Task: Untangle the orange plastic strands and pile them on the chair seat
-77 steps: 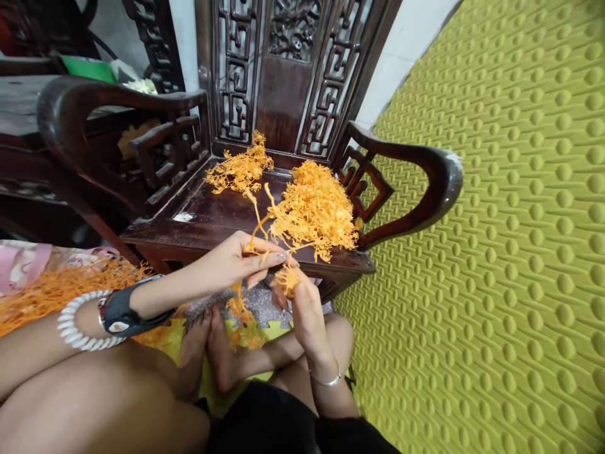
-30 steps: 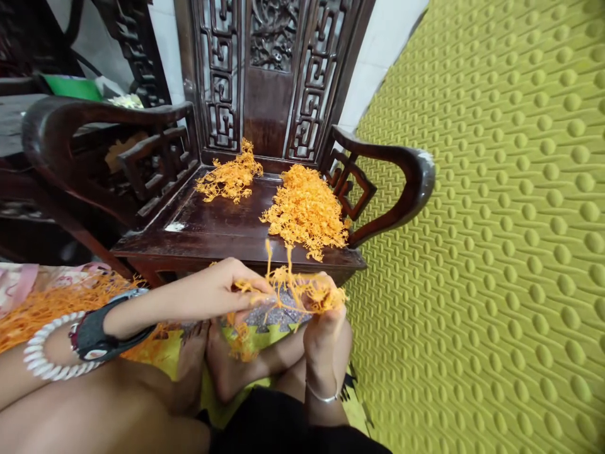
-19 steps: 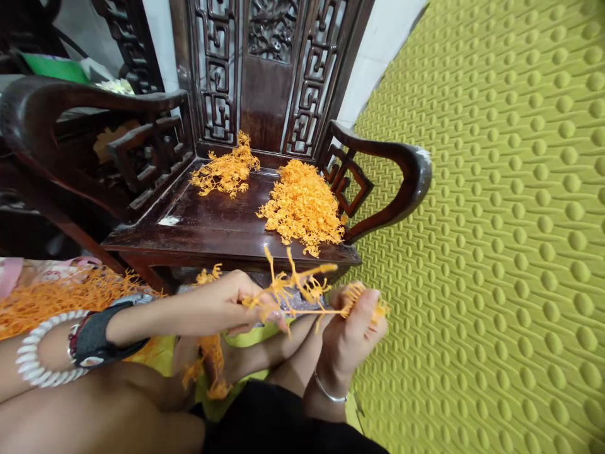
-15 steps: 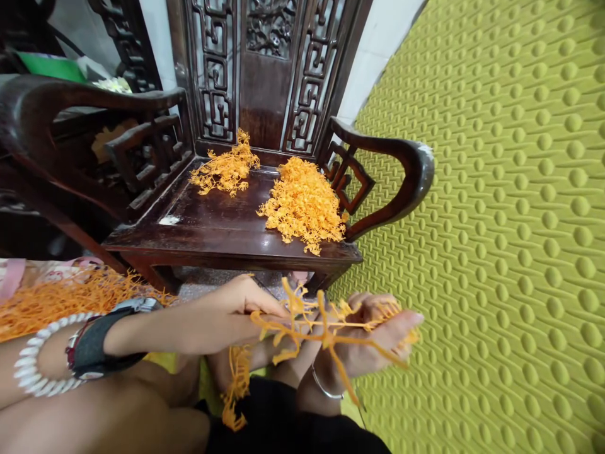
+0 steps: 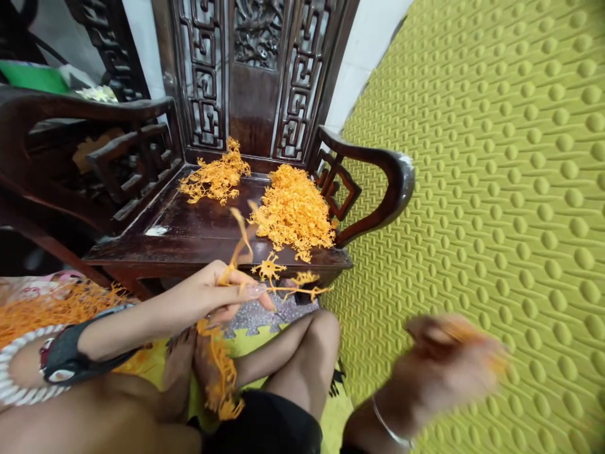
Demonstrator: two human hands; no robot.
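Observation:
My left hand pinches orange plastic flower stems in front of the chair. Small star-shaped ends stick out past its fingertips, and a longer orange strand hangs below the palm. Off to the right, over the yellow wall covering, my right hand is smeared by motion. Its fingers look curled round more orange plastic stems, of which only blurred bits show. On the chair seat lie a large pile of orange plastic sprigs and a smaller pile.
A dark carved wooden chair with curved armrests stands ahead. At the lower left, a heap of orange stems lies on patterned cloth. Yellow bumpy padding fills the right side. A green container sits at the upper left.
My right hand has pulled away from the left, moving right and slightly down. My left hand has shifted left a little, still holding orange stems. The view has tilted slightly.

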